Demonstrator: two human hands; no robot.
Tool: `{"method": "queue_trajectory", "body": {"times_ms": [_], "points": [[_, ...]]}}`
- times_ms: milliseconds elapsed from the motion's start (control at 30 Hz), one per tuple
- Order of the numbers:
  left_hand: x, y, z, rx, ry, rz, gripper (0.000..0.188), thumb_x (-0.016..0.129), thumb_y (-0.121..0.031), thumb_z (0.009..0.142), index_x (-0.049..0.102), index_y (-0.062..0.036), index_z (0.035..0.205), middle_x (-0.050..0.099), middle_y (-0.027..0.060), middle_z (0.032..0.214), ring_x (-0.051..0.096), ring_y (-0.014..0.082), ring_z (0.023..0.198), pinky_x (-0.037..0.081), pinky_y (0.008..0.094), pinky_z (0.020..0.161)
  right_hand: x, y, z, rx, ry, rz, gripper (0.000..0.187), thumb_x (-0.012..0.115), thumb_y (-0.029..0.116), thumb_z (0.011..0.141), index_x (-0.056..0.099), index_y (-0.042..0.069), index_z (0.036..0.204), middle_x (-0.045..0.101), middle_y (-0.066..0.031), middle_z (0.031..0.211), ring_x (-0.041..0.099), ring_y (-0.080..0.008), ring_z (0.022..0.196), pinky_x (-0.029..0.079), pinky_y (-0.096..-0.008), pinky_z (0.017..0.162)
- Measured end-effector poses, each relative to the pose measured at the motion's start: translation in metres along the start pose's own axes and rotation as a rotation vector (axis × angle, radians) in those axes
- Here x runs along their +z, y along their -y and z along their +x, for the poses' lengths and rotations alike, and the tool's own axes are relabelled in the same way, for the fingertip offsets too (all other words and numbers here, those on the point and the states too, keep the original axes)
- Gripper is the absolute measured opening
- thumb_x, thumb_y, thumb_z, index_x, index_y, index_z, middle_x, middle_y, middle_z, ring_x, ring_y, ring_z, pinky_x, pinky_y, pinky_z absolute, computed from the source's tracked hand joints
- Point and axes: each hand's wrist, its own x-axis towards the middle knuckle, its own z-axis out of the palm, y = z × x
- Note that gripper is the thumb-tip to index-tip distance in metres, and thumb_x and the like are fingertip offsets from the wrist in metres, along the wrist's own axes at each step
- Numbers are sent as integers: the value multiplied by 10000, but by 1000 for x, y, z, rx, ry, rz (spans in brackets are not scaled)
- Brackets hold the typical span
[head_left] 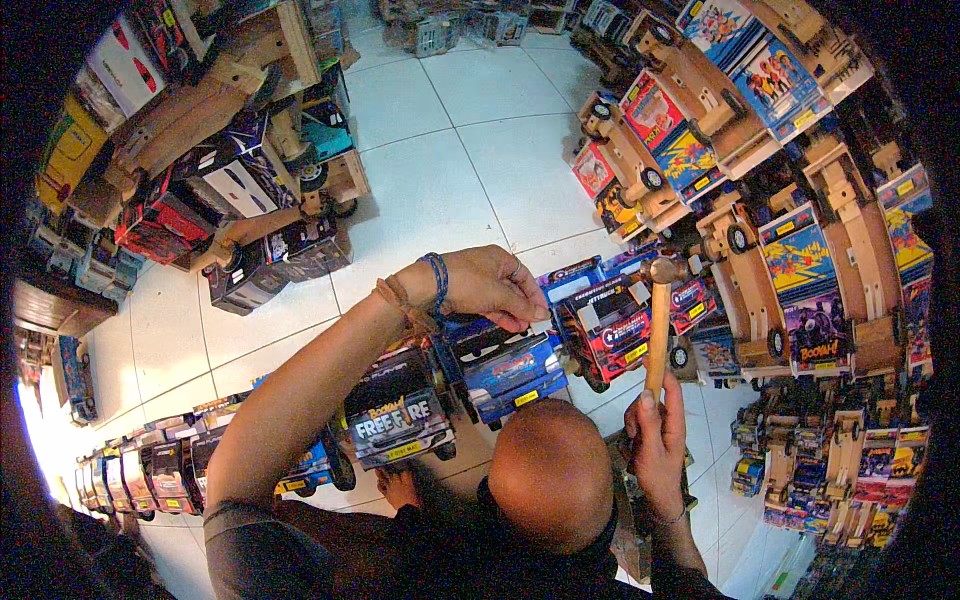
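My right hand (655,440) is wrapped round the wooden handle of a hammer (657,345), held upright with its metal head at the top. My left hand (488,285) is closed in a pinch, with a small pale bit at its fingertips too small to name. Those fingertips are over the gap between a blue toy truck (515,378) and a black and red toy truck (608,325). The hammer head appears in front of the red truck's far end; whether they touch I cannot tell. A grey and black toy truck (395,415) stands left of the blue one, partly behind my left forearm.
More toy trucks (165,470) continue the row to the left. Stacked wooden toy trucks (290,185) lie on their sides at the far left. Piles with bright printed panels and wheels (720,130) rise on the right. White floor tiles (470,130) lie between the stacks.
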Motion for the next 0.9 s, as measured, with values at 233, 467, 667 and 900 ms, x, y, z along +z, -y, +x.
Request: {"method": "queue_trajectory", "body": {"times_ms": [233,467,667,900], "points": [[-2,0,0,5,6,4,313,731,-199,886,656,-4,1119,700,62,1016,671,124,892,565,250,814,2,-1,-1,-2,-18,-18,402,472,201,1041,389,75,1414,435,32,715,396,-64,629,334,-228,558],[-1,-1,0,-7,-3,16,297,718,-162,888,652,10,1121,699,78,1048,677,142,927,568,261,831,-1,2,-3,23,-3,-80,396,487,188,1031,406,75,1402,475,30,771,437,-60,660,363,-223,563],[-3,-1,-2,34,6,26,310,733,-194,877,668,5,1105,695,85,1041,675,142,914,567,261,828,-5,3,-3,-7,49,-143,409,485,176,1030,395,57,1411,478,29,783,433,-59,672,363,-224,572],[-2,0,-2,20,6,-1,304,739,-201,871,675,2,1088,697,80,1011,676,142,917,567,270,828,-5,3,-3,24,66,-173,402,484,177,1031,402,57,1405,479,28,794,433,-61,680,366,-227,579]]}}
